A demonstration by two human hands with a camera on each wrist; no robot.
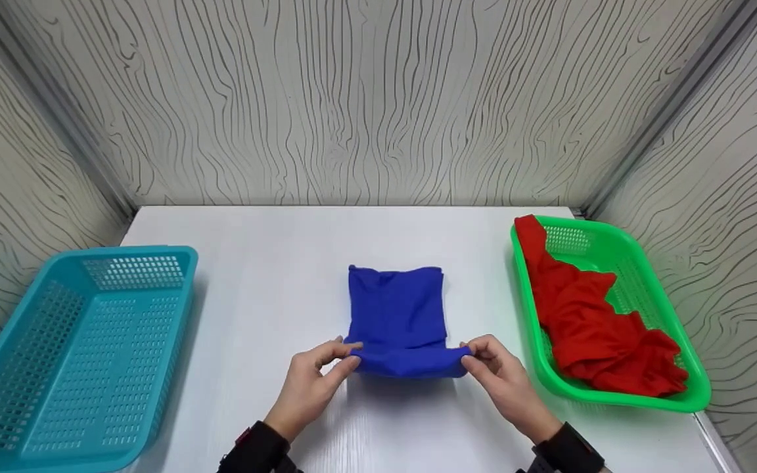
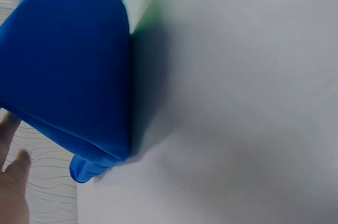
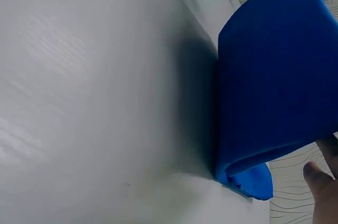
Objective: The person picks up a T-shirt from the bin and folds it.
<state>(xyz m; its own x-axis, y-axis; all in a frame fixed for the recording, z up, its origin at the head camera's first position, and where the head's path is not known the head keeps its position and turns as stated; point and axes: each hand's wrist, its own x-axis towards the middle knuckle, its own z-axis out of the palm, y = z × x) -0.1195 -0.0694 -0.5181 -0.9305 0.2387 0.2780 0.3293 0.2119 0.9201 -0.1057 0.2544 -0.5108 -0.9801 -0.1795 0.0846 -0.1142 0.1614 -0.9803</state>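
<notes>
A blue cloth (image 1: 397, 305), layered and roughly rectangular, lies on the white table in the middle of the head view. Its near edge is lifted off the table and folds upward. At that edge's left corner, my left hand (image 1: 313, 381) pinches the fabric between thumb and fingers. The right corner is pinched the same way by my right hand (image 1: 503, 381). Both wrist views show the raised cloth (image 2: 68, 71) standing as a panel above the table, with a fold and a loose end beneath it. The cloth's exact kind cannot be told.
To the right stands a green basket (image 1: 674, 315) with a crumpled red cloth (image 1: 589, 322) in it, one end over the rim. A blue-green basket (image 1: 181, 309) sits at the left. Wood-patterned panels (image 1: 352, 98) enclose the white table (image 1: 253, 263) at back and sides.
</notes>
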